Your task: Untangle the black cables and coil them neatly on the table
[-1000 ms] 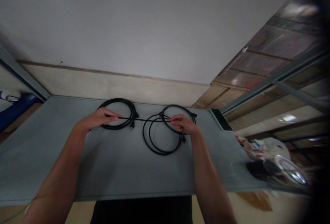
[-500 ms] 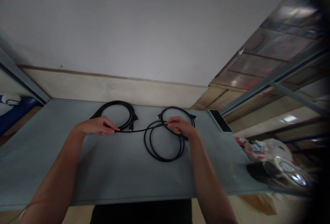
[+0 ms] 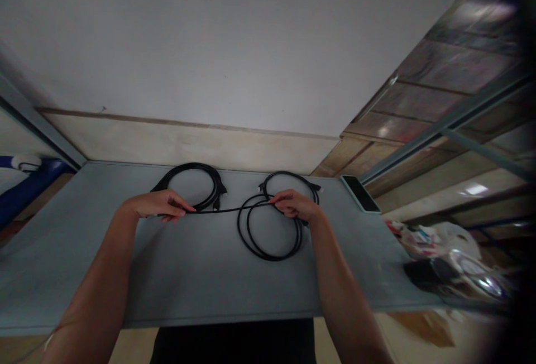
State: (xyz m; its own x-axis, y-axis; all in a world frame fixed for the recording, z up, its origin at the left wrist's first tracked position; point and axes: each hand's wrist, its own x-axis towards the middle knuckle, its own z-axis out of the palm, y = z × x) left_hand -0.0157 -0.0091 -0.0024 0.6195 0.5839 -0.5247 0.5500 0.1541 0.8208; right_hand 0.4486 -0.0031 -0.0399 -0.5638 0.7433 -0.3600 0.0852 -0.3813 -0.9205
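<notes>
A black cable point(image 3: 226, 210) runs nearly straight between my two hands, above the grey table point(image 3: 201, 280). My left hand point(image 3: 167, 206) pinches it between thumb and fingers, in front of a coiled black cable point(image 3: 188, 165) with dark plugs at its right side. My right hand point(image 3: 293, 205) pinches the same strand farther right, where it meets loose loops point(image 3: 270, 259) lying on the table. Behind the right hand rests another black coil point(image 3: 288, 172) with plugs at its ends; the hand partly hides where the loops overlap it.
A phone point(image 3: 360, 194) lies at the back right of the table. Off the right edge are a plastic bag point(image 3: 439, 238) and a dark shiny object point(image 3: 431, 274). Metal posts rise at both back corners, and a pale wall point(image 3: 201, 143) stands behind.
The view has shifted slightly. Both hands keep their pinch on the cable, and a short end now shows left of my left hand. The loops look nearly the same.
</notes>
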